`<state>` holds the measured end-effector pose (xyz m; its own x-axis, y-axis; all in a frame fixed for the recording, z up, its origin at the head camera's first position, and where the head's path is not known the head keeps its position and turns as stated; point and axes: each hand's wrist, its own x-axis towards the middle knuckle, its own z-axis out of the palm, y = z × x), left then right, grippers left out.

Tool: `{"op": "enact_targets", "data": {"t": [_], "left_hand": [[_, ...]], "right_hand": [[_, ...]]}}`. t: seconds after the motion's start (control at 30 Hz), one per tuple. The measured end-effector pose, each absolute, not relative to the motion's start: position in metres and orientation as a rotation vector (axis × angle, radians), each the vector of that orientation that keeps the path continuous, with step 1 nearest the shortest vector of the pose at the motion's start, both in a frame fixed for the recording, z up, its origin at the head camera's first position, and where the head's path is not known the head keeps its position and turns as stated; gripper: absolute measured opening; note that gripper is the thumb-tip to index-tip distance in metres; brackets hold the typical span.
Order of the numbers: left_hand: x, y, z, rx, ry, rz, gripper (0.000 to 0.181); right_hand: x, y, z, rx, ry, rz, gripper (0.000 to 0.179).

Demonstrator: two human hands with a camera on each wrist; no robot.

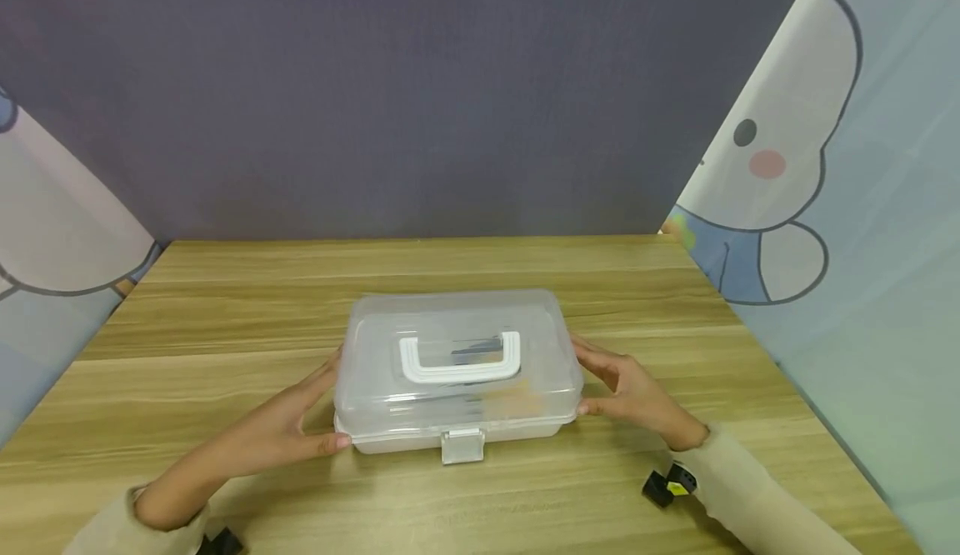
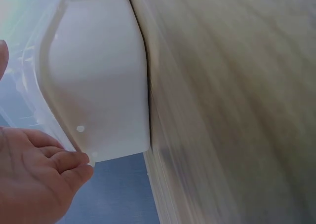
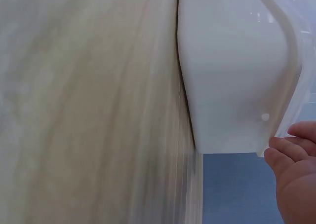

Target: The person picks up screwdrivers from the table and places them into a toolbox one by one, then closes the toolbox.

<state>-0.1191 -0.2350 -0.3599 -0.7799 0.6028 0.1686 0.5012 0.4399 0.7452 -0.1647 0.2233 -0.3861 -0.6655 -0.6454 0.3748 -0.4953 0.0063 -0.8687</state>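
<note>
A plastic storage box (image 1: 457, 401) with a clear lid and white base sits on the table, its lid down. On top lies a white carry handle (image 1: 460, 373), and a clear latch (image 1: 462, 447) hangs at the front. My left hand (image 1: 281, 430) holds the box's left end, thumb at the front corner. At the right end, my right hand (image 1: 637, 392) grips likewise. In both wrist views the curled fingertips meet the rim near the back corner of the white base (image 2: 103, 86). Blurred dark and orange contents show through the lid.
The wooden table (image 1: 225, 313) runs back to a dark grey panel (image 1: 412, 97). Cartoon-printed curtains (image 1: 862, 355) hang at both sides. Small black devices (image 1: 670, 484) are worn at the wrists.
</note>
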Motion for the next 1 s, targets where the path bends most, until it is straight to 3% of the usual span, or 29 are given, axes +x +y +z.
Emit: {"op": "enact_targets", "data": {"t": [1.0], "left_hand": [[-0.1153, -0.2289, -0.3625, 0.960, 2.651, 1.234, 0.094]], "right_hand": [[-0.1602, 0.2183, -0.3832, -1.295, 2.185, -1.719, 0.076]]}}
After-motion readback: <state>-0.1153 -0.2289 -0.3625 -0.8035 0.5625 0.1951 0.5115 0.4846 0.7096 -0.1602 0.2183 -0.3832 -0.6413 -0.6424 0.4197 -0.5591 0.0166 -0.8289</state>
